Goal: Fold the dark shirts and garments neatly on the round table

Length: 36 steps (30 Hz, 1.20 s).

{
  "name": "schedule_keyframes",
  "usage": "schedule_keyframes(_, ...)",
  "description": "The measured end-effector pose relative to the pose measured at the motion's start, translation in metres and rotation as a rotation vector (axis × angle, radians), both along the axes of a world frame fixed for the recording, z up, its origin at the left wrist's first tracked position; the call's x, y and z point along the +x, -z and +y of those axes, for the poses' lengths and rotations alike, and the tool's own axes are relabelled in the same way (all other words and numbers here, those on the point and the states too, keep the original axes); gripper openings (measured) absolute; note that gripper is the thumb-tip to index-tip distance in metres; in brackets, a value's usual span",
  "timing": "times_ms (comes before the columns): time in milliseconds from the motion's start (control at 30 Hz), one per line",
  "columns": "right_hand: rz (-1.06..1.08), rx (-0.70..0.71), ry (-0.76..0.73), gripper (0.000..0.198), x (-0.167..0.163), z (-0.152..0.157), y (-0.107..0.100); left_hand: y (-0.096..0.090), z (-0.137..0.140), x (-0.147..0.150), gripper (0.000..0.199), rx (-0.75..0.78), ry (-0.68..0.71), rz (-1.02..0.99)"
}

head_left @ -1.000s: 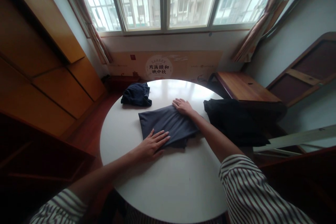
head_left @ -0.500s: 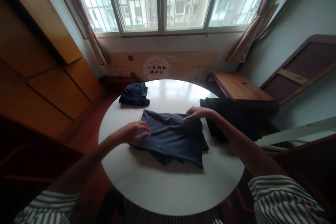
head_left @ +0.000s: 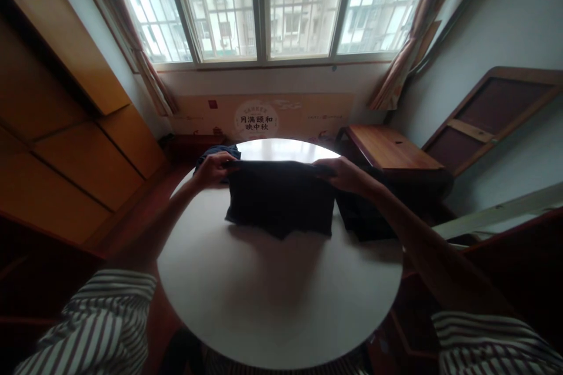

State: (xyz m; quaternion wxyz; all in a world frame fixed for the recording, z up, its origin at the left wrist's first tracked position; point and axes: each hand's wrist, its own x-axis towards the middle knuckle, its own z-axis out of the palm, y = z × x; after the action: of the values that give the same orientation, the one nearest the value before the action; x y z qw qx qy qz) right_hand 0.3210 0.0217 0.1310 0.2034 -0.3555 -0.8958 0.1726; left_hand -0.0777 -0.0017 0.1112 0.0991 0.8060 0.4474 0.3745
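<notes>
A dark, folded piece of clothing (head_left: 281,196) hangs between my two hands over the white round table (head_left: 281,304). Its exact kind cannot be made out. My left hand (head_left: 215,167) is closed on its upper left corner. At the upper right corner, my right hand (head_left: 336,173) grips it the same way. The top edge is stretched nearly straight, and the lower edge hangs uneven just above or against the tabletop. Behind my left hand lies a bunched dark blue garment (head_left: 226,151), partly covered. A dark folded pile (head_left: 367,217) lies to the right, partly behind my right forearm.
Beyond the table, a wooden desk (head_left: 396,149) stands at the back right. Wooden cabinets (head_left: 88,158) line the left side. A barred window (head_left: 264,6) and a printed banner (head_left: 303,114) are at the far wall. A dark-panelled wooden frame (head_left: 497,111) leans at the right.
The dark clothing was lying on the table with my hands resting on it. Both hands have now gripped its far corners and lifted it upright, away from me.
</notes>
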Motion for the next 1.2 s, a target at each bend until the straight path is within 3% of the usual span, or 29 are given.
schedule_keyframes(67, 0.059, 0.188, 0.048, 0.034, 0.004, -0.010, -0.015, -0.025, -0.013, -0.002, 0.024, 0.266, -0.047, 0.039)
schedule_keyframes(133, 0.061, 0.296, 0.025, 0.036, 0.008, -0.018, -0.020, -0.036, -0.031, -0.003, 0.018, 0.412, -0.041, 0.147)
schedule_keyframes(233, 0.001, 0.383, -0.040, 0.039, 0.014, -0.031, -0.004, -0.022, -0.064, -0.001, 0.016, 0.440, -0.017, 0.310)
schedule_keyframes(333, -0.099, 0.338, -0.118, 0.041, 0.020, -0.055, 0.034, 0.017, -0.104, 0.002, 0.019, 0.336, 0.041, 0.390)
schedule_keyframes(433, -0.205, 0.161, -0.234, 0.032, 0.028, -0.086, 0.070, 0.053, -0.140, 0.001, 0.014, 0.050, 0.208, 0.425)
schedule_keyframes(500, -0.212, 0.055, -0.236, 0.027, 0.031, -0.098, 0.082, 0.067, -0.150, -0.002, 0.015, -0.147, 0.285, 0.373)
schedule_keyframes(600, -0.130, 0.026, -0.092, 0.028, 0.030, -0.082, 0.086, 0.073, -0.132, -0.006, 0.025, -0.227, 0.129, 0.175)
schedule_keyframes(700, -0.107, 0.057, 0.068, 0.029, 0.020, -0.039, 0.088, 0.075, -0.092, -0.002, 0.024, -0.257, -0.165, 0.013)
schedule_keyframes(767, -0.162, 0.015, 0.129, 0.031, 0.012, -0.011, 0.093, 0.076, -0.069, 0.005, 0.031, -0.299, -0.270, -0.036)
schedule_keyframes(867, -0.253, -0.070, 0.143, 0.028, 0.002, 0.014, 0.101, 0.081, -0.051, 0.014, 0.036, -0.313, -0.304, -0.050)
schedule_keyframes(1000, -0.250, -0.146, 0.137, 0.012, -0.001, 0.020, 0.102, 0.087, -0.043, 0.014, 0.036, -0.305, -0.339, -0.068)
schedule_keyframes(1200, -0.133, 0.042, 0.251, 0.016, -0.003, 0.020, 0.097, 0.099, -0.035, 0.000, 0.038, -0.288, -0.394, -0.111)
